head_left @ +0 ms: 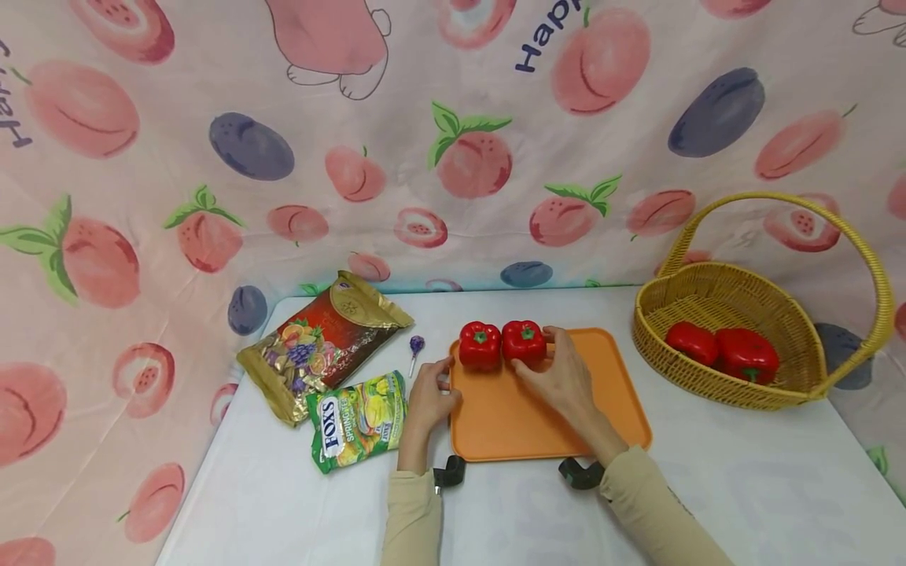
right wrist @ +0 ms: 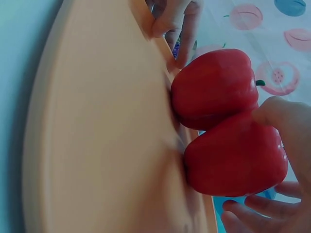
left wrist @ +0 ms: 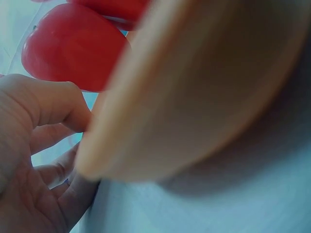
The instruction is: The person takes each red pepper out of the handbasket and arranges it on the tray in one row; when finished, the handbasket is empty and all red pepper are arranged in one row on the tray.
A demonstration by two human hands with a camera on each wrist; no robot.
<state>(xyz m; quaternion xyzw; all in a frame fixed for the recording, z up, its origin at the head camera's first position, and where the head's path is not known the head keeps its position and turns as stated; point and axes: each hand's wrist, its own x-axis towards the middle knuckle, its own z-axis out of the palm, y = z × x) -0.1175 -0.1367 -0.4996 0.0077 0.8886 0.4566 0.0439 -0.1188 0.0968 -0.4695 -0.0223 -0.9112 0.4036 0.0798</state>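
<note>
Two red bell peppers, the left one and the right one, stand side by side at the back left of an orange tray, green stems showing. My right hand holds the right pepper, thumb on its near side and fingers at its far right side. In the right wrist view that pepper leans against its neighbour. At the tray's left edge, my left hand pinches the rim; the left wrist view shows the thumb against the tray edge.
A wicker basket with a tall handle stands right of the tray, holding more red peppers. Left lie a brown-gold candy bag, a green FOX'S candy bag and a purple lollipop. A fruit-print cloth hangs behind the white table.
</note>
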